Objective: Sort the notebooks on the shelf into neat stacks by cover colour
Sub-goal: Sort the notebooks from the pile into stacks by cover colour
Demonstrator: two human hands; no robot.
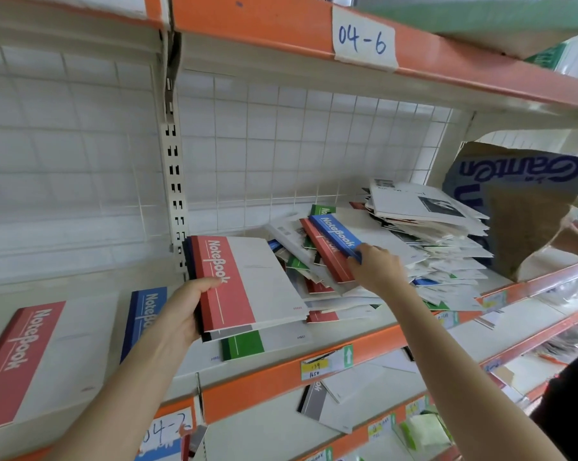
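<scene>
The left hand (181, 311) curls round the spine edge of a small stack topped by a red-banded white notebook (244, 284), over the middle of the white shelf with an orange front lip (264, 382). Just to its right, the right hand (377, 267) pinches the near end of a blue-banded white notebook (334, 232) atop a jumbled pile of mixed notebooks (440, 261). A blue-banded stack (144, 311) is half hidden behind the left hand. A red-banded stack (31, 361) is cut off at the frame's left edge. A green-banded notebook (244, 344) lies under the held stack, and a brown cardboard box (526, 221) stands beyond the pile.

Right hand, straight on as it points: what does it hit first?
The blue notebook atop the loose pile; the right hand pinches its near corner. Beyond it, likely the wire grid.
</scene>
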